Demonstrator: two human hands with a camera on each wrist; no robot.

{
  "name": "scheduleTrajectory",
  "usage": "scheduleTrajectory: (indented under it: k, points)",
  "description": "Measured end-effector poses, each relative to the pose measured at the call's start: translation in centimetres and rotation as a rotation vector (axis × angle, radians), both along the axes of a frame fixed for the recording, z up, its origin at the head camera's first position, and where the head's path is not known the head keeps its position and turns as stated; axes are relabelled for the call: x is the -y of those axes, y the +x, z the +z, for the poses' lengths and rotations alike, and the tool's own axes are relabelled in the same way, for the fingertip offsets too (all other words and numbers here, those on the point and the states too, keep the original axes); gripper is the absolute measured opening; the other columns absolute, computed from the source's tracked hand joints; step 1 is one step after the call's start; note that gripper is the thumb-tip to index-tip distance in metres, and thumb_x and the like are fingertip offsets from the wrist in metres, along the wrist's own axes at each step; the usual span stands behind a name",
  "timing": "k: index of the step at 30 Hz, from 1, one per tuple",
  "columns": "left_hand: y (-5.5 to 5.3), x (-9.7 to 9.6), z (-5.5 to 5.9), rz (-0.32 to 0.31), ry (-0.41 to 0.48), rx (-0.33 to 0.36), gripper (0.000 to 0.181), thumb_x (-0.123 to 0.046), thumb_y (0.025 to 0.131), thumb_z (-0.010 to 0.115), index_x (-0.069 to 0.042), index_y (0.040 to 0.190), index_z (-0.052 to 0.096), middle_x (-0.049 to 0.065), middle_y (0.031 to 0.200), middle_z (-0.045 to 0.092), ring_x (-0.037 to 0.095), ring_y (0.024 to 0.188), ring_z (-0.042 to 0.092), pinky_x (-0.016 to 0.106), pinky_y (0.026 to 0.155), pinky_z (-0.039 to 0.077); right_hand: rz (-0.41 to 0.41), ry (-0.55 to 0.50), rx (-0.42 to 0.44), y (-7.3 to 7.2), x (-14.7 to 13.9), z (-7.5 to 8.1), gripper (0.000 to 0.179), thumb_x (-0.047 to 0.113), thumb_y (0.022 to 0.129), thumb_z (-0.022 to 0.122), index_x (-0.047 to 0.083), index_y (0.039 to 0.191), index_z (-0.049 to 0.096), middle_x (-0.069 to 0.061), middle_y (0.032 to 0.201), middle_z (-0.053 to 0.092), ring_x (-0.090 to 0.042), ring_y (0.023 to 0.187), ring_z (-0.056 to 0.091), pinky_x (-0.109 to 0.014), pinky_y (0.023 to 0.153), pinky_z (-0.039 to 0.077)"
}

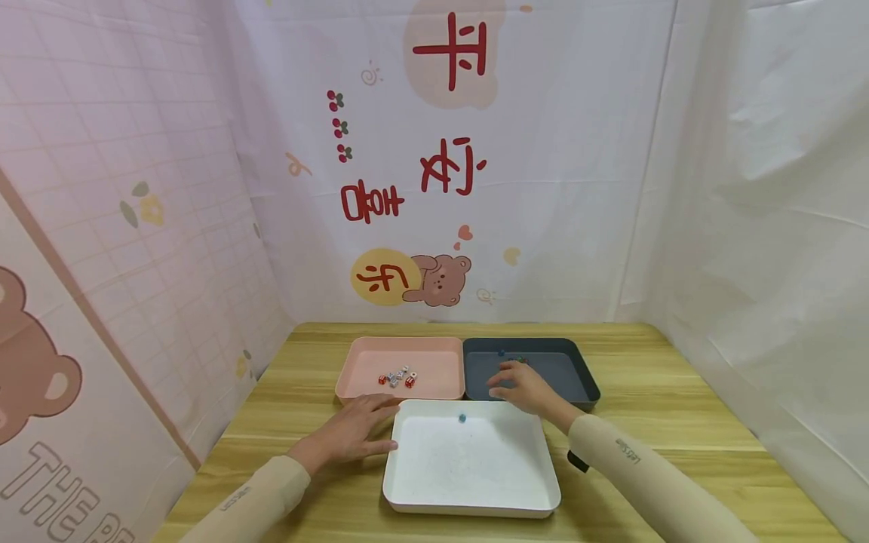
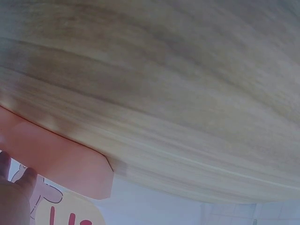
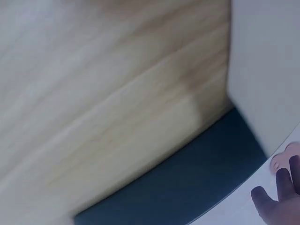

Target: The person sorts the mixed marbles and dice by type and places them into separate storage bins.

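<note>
A white tray [image 1: 468, 471] lies nearest on the table, with one small teal die [image 1: 462, 418] near its far edge. My left hand [image 1: 356, 432] rests at that tray's left side, fingers spread and relaxed, the thumb at the rim. Over the near part of the dark grey tray [image 1: 562, 371], close to the white tray's far right corner, hovers my right hand [image 1: 526, 388]. Its fingers are loosely bent and apart, and I see nothing between them. Several dark dice [image 1: 518, 360] lie in the grey tray, partly hidden by this hand.
Behind the left hand stands a pink tray [image 1: 437, 366] holding several dice, red [image 1: 410, 382] and silvery [image 1: 394, 382]. It sits side by side with the grey tray. The wooden table [image 1: 679, 422] is bounded by white printed cloth [image 1: 543, 188] at the back and sides.
</note>
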State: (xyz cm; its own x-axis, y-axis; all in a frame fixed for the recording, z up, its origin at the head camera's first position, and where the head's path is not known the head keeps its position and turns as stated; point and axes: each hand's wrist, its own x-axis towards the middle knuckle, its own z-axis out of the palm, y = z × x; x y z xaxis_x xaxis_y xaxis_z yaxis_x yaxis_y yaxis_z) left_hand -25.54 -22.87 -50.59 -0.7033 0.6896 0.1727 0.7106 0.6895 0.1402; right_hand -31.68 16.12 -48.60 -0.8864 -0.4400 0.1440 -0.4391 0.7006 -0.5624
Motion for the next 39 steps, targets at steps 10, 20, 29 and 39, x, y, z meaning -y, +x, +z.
scheduleTrajectory:
  k: [10,20,29,39]
  points:
    - [0.0,0.1,0.0,0.002,0.001,0.003,0.078,-0.067,0.094,0.048,-0.007,0.143,0.052,0.014,0.149,0.043,0.035,0.136,0.04,0.056,0.112,0.029,0.107,0.021,0.008,1.4,2.0,-0.4,0.019,0.024,0.093,0.071,0.013,0.106,0.078,-0.024,0.144,0.047,-0.047,0.134,0.038,-0.066,0.105,0.032]
    - [-0.1,0.2,-0.2,-0.005,0.006,-0.005,0.076,-0.064,0.095,0.05,-0.006,0.144,0.052,0.014,0.148,0.044,0.035,0.135,0.041,0.057,0.111,0.03,0.164,0.151,-0.077,1.5,3.3,-2.3,0.018,0.027,0.09,0.074,0.02,0.106,0.078,-0.021,0.148,0.043,-0.044,0.137,0.036,-0.062,0.109,0.029]
    - [-0.1,0.0,0.0,-0.006,0.006,-0.002,0.076,-0.064,0.094,0.052,-0.005,0.143,0.052,0.014,0.148,0.044,0.035,0.135,0.041,0.057,0.111,0.03,0.207,0.225,-0.125,1.9,3.7,-2.9,0.026,0.028,0.091,0.073,0.025,0.117,0.074,-0.022,0.15,0.04,-0.045,0.138,0.034,-0.065,0.109,0.027]
    - [0.1,0.0,0.1,0.006,-0.005,0.003,0.076,-0.064,0.094,0.053,-0.006,0.143,0.052,0.012,0.148,0.044,0.034,0.135,0.041,0.055,0.112,0.03,0.23,0.217,-0.188,2.2,4.4,-2.6,0.011,0.026,0.088,0.076,0.02,0.097,0.075,-0.025,0.142,0.048,-0.047,0.135,0.037,-0.069,0.107,0.025]
